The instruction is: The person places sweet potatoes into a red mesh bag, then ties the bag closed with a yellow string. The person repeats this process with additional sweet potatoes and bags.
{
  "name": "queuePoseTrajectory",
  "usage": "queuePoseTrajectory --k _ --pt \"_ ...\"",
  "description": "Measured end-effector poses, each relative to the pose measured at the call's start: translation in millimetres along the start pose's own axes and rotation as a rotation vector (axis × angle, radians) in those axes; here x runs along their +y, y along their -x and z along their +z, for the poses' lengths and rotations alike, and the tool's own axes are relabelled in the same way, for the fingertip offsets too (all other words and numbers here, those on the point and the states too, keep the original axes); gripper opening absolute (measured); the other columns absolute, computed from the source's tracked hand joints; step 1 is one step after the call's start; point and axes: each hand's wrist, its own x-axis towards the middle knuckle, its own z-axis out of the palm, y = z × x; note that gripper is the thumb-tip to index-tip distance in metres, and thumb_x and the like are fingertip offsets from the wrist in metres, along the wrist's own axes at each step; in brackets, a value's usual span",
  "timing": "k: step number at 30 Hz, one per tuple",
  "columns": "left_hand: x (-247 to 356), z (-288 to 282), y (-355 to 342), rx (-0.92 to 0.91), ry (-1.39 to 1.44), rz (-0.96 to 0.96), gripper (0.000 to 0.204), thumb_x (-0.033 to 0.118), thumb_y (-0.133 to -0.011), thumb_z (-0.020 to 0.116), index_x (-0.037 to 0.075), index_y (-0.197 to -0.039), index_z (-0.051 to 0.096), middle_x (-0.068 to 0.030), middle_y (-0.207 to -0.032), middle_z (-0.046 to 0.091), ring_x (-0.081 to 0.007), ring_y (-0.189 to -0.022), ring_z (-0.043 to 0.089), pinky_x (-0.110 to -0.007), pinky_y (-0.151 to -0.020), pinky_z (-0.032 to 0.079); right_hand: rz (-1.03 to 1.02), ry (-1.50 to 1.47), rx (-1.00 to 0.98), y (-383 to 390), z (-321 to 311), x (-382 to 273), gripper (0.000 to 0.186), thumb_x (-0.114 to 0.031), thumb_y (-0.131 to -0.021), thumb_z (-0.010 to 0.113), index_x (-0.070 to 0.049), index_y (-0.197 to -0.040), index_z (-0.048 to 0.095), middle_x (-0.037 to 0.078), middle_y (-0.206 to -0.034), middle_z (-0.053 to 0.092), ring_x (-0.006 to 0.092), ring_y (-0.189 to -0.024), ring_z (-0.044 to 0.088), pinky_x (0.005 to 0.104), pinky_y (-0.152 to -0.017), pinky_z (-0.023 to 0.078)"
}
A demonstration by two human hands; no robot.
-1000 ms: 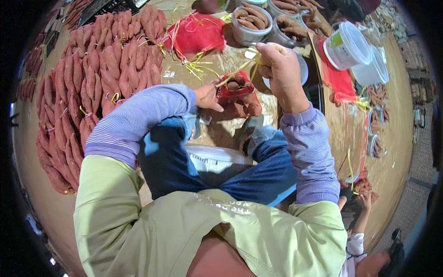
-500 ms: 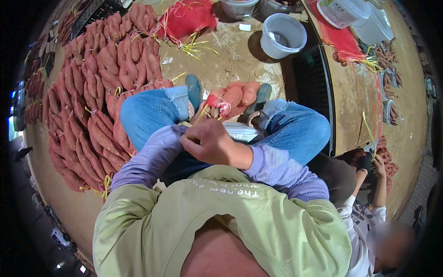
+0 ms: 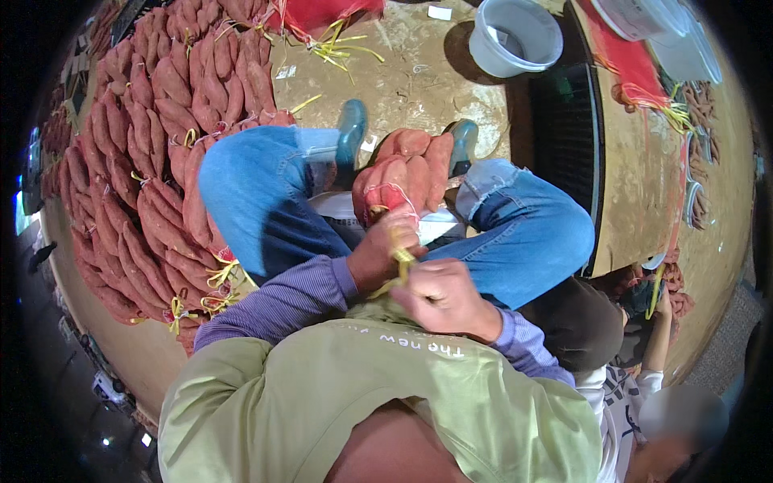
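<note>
A red mesh bag of sweet potatoes [image 3: 411, 169] rests between my jeans-clad legs, its gathered neck toward me. My left hand [image 3: 382, 249] is closed on the bag's neck and yellow tie [image 3: 400, 259]. Just right of it and nearer my body, my right hand [image 3: 451, 298] grips the yellow tie with curled fingers. Below the bag is a white object [image 3: 435, 227], largely hidden by it.
Many bagged sweet potatoes [image 3: 161, 185] lie at my left. Empty red bags [image 3: 322, 12] and a white bucket [image 3: 515, 40] stand ahead. Cardboard [image 3: 628, 193] and a black crate [image 3: 564, 161] are at right, near a co-worker's arm [image 3: 656, 338].
The bag has come up between my legs, more upright toward me. My hands have moved from crossed near my left knee to the middle, side by side on the tie.
</note>
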Motion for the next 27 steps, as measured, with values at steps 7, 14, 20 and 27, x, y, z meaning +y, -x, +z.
queuePoseTrajectory --k 7,14,20,27 --pt "42 1 -23 0.256 0.605 -0.517 0.022 0.019 -0.095 0.052 -0.002 -0.087 0.056 -0.0227 -0.083 0.056 -0.041 -0.079 0.053 -0.047 -0.069 0.04 0.68 -0.577 0.969 2 -17 136 0.036 -0.038 -0.1 0.047 -0.009 -0.12 0.05 0.006 -0.119 0.052 0.0186 -0.11 0.05 0.0371 -0.096 0.039" --pt "61 -27 -50 0.144 0.74 -0.595 0.042 0.032 -0.1 0.04 -0.003 -0.079 0.052 -0.0224 -0.077 0.052 -0.0419 -0.074 0.05 -0.048 -0.07 0.039 1.141 -0.051 0.824 -39 24 215 0.04 -0.031 -0.099 0.047 -0.002 -0.127 0.051 0.013 -0.117 0.059 0.0216 -0.103 0.058 0.0335 -0.089 0.047" --pt "85 -28 -77 0.321 0.768 -0.462 0.022 0.02 -0.094 0.054 -0.001 -0.086 0.055 -0.0222 -0.079 0.055 -0.0425 -0.076 0.054 -0.048 -0.072 0.041 1.04 -0.96 0.683 -25 5 231 0.046 -0.029 -0.097 0.051 -0.004 -0.135 0.044 0.015 -0.127 0.056 0.026 -0.111 0.058 0.0385 -0.097 0.046" --pt "88 -32 -92 0.49 0.824 -0.482 0.037 0.027 -0.098 0.049 -0.002 -0.075 0.057 -0.0215 -0.061 0.052 -0.0419 -0.062 0.053 -0.049 -0.06 0.04 0.952 -0.802 0.695 -28 8 229 0.055 -0.031 -0.094 0.056 -0.004 -0.139 0.038 0.016 -0.136 0.047 0.0281 -0.121 0.05 0.0414 -0.103 0.038"
